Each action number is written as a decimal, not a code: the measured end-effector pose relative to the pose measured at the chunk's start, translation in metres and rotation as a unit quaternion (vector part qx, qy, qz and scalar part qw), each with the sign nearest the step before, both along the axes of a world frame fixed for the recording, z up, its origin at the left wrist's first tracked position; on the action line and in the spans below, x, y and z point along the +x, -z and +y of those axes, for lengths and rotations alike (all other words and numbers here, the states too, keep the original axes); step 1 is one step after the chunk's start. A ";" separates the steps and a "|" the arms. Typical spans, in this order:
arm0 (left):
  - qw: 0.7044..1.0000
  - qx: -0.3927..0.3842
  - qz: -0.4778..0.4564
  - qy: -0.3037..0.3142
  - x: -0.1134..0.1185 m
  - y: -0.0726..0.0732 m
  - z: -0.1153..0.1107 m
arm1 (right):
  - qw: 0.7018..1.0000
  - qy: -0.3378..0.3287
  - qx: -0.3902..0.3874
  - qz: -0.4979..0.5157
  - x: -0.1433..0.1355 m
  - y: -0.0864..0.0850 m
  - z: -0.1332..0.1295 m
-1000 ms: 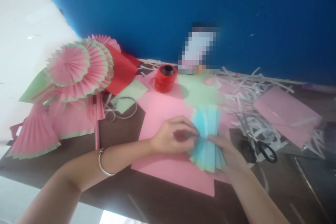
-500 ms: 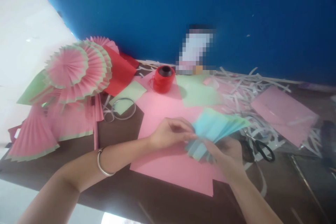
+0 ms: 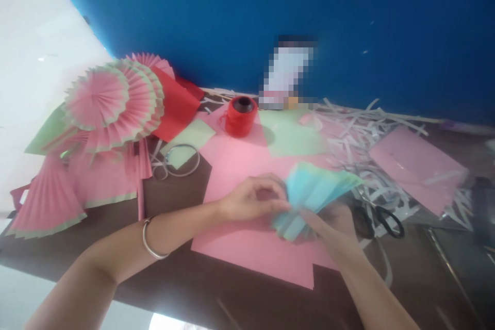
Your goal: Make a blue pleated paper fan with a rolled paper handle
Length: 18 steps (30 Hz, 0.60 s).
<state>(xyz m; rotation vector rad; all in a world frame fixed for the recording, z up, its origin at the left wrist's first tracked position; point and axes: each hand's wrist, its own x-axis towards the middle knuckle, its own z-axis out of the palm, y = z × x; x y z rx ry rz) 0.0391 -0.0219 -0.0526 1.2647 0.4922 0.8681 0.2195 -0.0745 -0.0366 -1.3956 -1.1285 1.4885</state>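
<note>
A pleated paper fan (image 3: 313,185), light blue with pale green edges, is held between my two hands above a pink paper sheet (image 3: 251,242). My left hand (image 3: 257,197), with a metal bangle on its forearm, pinches the fan's left side near the middle. From the right, my right hand (image 3: 334,227) grips the gathered middle, its thumb on top of the folds; its other fingers are mostly hidden behind. Black-handled scissors (image 3: 389,221) lie just right of my right hand, their blades among paper strips.
A red thread spool (image 3: 242,117) stands behind my hands. Pink-and-green pleated fans (image 3: 112,98) are heaped at left, near a metal ring (image 3: 182,160) and red paper (image 3: 176,103). White paper strips (image 3: 359,129) and a pink packet (image 3: 419,167) lie at right. A blue wall (image 3: 232,20) rises behind.
My left fingers have shifted slightly at the fan's middle, leaving a wider gap between thumb and forefinger. The fan has tipped a little. My right hand stays nearly in place.
</note>
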 end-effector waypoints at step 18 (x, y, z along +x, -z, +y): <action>0.998 -0.009 -0.025 -0.051 0.005 0.004 -0.002 | 0.993 0.056 -0.026 0.101 0.003 0.008 0.009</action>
